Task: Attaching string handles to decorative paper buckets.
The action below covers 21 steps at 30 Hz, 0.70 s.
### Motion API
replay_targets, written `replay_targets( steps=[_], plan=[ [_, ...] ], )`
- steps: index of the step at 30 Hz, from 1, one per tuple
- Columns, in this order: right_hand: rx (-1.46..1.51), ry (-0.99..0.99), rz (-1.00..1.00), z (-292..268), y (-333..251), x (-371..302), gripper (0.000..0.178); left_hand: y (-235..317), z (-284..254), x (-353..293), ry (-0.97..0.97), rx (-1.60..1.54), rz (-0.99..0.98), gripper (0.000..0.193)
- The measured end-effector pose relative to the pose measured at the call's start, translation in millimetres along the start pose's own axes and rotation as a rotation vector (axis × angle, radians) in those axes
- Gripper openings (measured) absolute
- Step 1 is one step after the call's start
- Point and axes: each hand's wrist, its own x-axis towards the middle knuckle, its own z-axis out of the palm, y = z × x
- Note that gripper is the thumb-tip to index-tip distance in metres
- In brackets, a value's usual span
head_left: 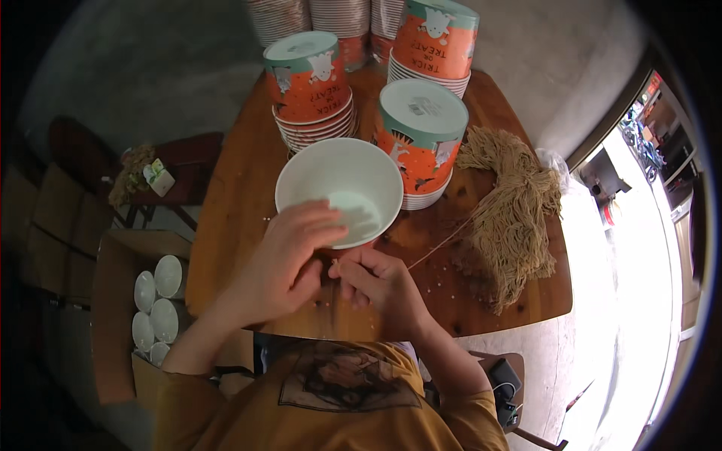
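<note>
A paper bucket (pixel 342 169) with a pale inside stands at the near middle of the wooden table, its mouth facing me. My left hand (pixel 282 259) reaches over its near rim. Its slightly blurred fingers extend into the mouth, and the thumb is apart outside the wall. Just below the rim, my right hand (pixel 376 282) pinches a thin tan cord (pixel 436 248) between thumb and forefinger. From there the cord runs toward a thick bundle of tan cords (pixel 515 218) on the table's right side. The near wall of the bucket is mostly hidden by my hands.
Upside-down stacks of orange and green buckets (pixel 421 109) stand behind, with wrapped stacks (pixel 338 19) farther back. On the floor at left, a cardboard box (pixel 113 301) holds several pale buckets. A stool (pixel 180 192) bears more cords. Small white bits dot the table (pixel 481 316).
</note>
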Motion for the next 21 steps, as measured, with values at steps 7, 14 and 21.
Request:
replay_targets(
  steps=[7,14,21],
  plan=[
    [-0.091,-0.133,0.067,3,0,-12,0.021,17,14,-37,0.041,-0.062,-0.038,0.037],
    [0.089,-0.122,0.256,3,5,-14,0.014,12,15,-44,-0.031,-0.335,-0.289,0.016],
    [0.135,-0.159,0.171,-4,20,-9,0.010,7,28,-45,0.038,-0.144,-0.212,0.017]
  ],
)
